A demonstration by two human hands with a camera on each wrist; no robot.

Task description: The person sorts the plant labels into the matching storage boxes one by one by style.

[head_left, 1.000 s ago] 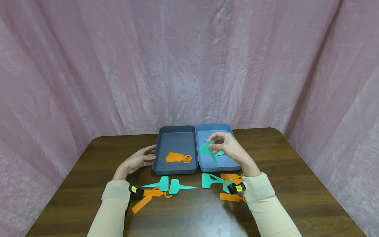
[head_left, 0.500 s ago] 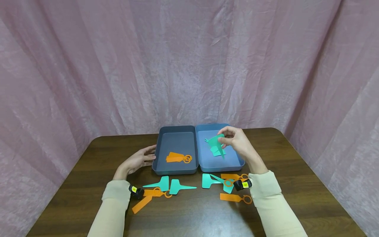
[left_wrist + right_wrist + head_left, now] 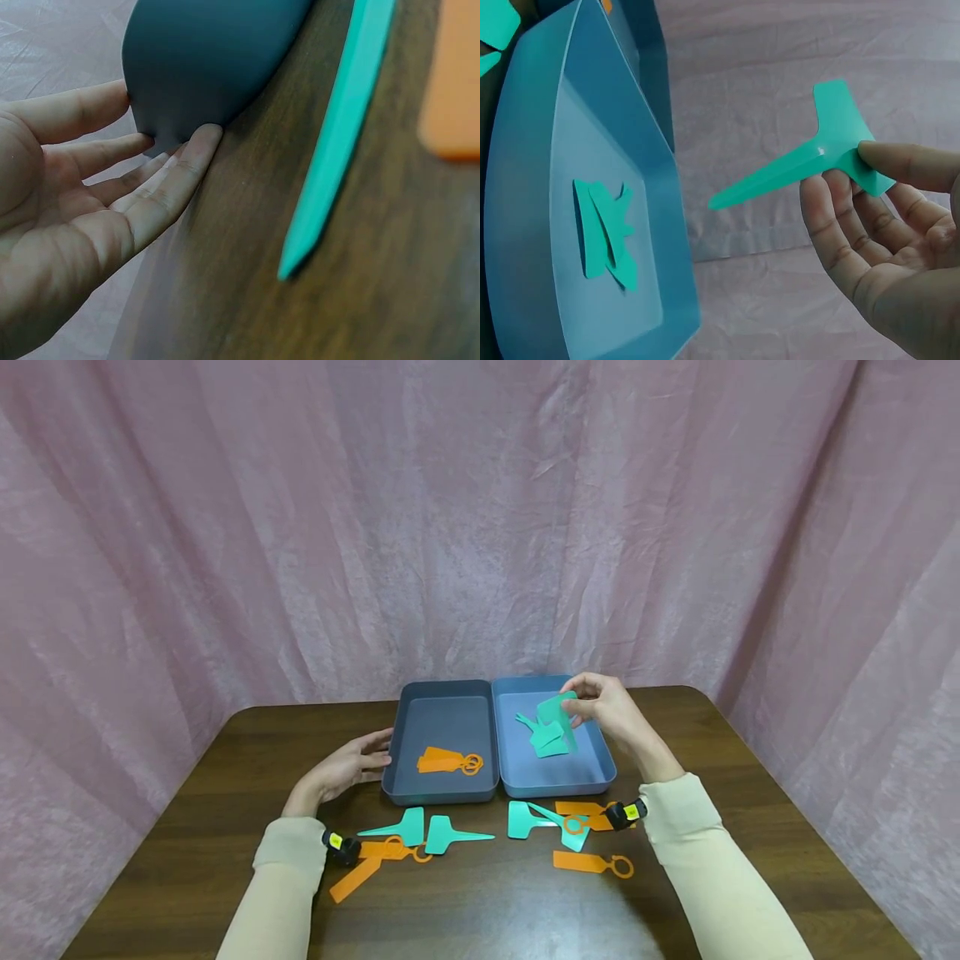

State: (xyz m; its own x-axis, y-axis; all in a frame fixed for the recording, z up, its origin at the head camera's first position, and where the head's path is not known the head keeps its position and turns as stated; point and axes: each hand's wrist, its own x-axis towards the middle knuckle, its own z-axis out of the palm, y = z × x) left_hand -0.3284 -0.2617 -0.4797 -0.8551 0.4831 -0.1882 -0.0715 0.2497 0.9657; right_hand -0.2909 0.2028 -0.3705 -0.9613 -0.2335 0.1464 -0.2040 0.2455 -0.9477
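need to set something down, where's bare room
Bare: the dark tray behind its orange tags; the table between the sleeves, nearer than the loose tags; and outside either sleeve. Crowded: the strip before both trays, and the blue tray around its green tags.

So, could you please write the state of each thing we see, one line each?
Left grip: fingers touching the dark tray.
Right grip: pinching the held green tag.
Held green tag: lifted.
Dark tray: uncovered, orange tags inside.
Blue tray: uncovered, green tags inside.
Loose green tags: on the table, some overlapping others.
Loose orange tags: same.
Curtain: hanging in folds.
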